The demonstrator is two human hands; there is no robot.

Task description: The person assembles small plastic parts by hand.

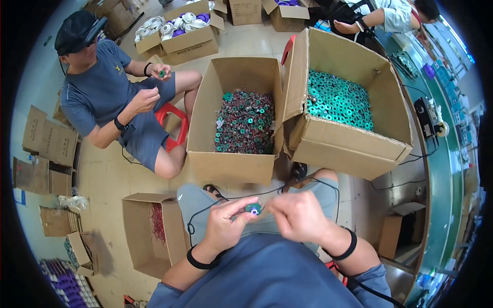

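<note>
My left hand (224,225) pinches a small green circuit board (252,208) between thumb and fingertips, above my lap. A pale, purplish round part shows at the middle of the board. Just to its right, my right hand (302,215) is closed with its fingers curled in, slightly blurred. What it holds, if anything, is hidden by the fingers. Ahead of my knees stands an open cardboard box (231,167) holding a heap of green boards with red wires (244,123). Right of it, a larger box (349,143) contains many green ring-shaped boards (339,100).
At my left a cardboard box (141,231) holds red wires (157,223). A co-worker (97,77) sits on a red stool (174,123), handling a small green piece. A green workbench (436,179) runs along the right. A black cord (241,196) crosses my lap. Boxes of white and purple parts (185,25) stand behind.
</note>
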